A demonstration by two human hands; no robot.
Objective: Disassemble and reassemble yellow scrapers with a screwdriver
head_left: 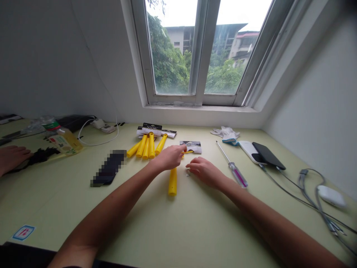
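My left hand (170,157) is closed, and a thin yellow piece (190,152) juts out past its fingertips; the rest of that piece is hidden. Just below this hand a yellow tubular handle (173,183) lies on the table, its upper end covered by the hand. My right hand (205,172) rests low over the table, fingers stretched out and a little apart. Tiny metal parts (187,174) lie by its fingertips, too small to make out well. Behind both hands is a black-and-white header card (195,146).
Several yellow handles (145,147) with cards lie behind on the left, near a dark phone (110,169). To the right are a screwdriver (232,165), a glove (225,133), a power bank (249,152) and cables. A drink bottle (63,137) and another person's hand (13,158) are far left.
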